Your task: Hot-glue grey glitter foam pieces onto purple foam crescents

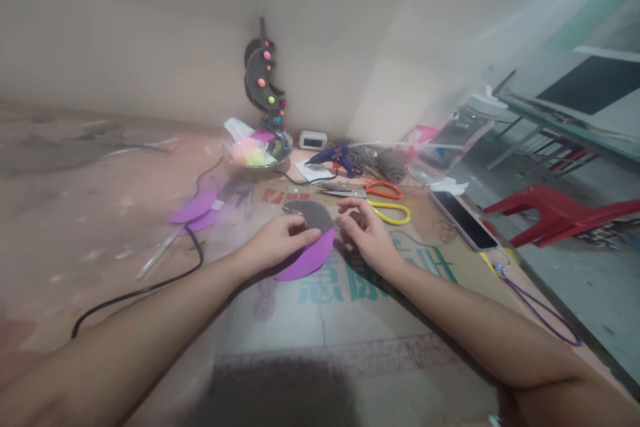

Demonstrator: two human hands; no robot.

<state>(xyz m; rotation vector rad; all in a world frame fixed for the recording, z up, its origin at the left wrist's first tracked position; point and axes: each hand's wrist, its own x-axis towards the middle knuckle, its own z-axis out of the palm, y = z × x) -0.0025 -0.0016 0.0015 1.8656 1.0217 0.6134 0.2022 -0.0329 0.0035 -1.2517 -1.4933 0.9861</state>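
My left hand [286, 240] grips a flat rounded piece [306, 260] low over the cardboard, thumb on top and fingers beneath or behind it. Its near part is bright purple, while a dark grey layer [313, 213] covers the far part. At the right edge of this piece, my right hand [366, 235] has its thumb and fingers curled close together. Whatever thin thing it pinches is too small to make out. Just beyond the right hand lie scissors [384, 189] with one orange and one yellow handle.
Printed cardboard [280, 340] covers the table. Behind are a blue glue gun [327, 156], grey yarn [393, 165], a clear bowl [250, 159], a small clock [313, 141] and a hanging crescent ornament [261, 77]. Purple pieces [197, 208] lie left; a phone [465, 220] and clear jug [453, 137] right.
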